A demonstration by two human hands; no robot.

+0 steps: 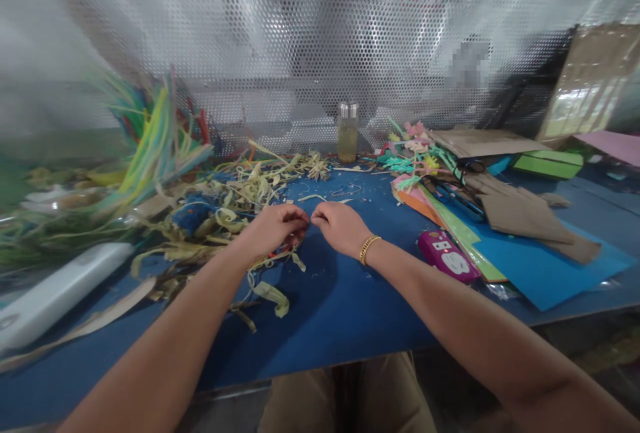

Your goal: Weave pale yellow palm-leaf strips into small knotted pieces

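Observation:
My left hand and my right hand meet over the blue table top, fingertips almost touching, both pinched closed. What they pinch is too small to make out; thin pale strips trail from under my left hand. A gold bracelet circles my right wrist. Curled pale yellow-green paper strips lie heaped just left of my hands.
A small glass bottle of yellowish liquid stands at the back by a perforated metal screen. Coloured paper sheets, brown card, scissors and a pink device lie right. Coloured sticks and a white object sit left.

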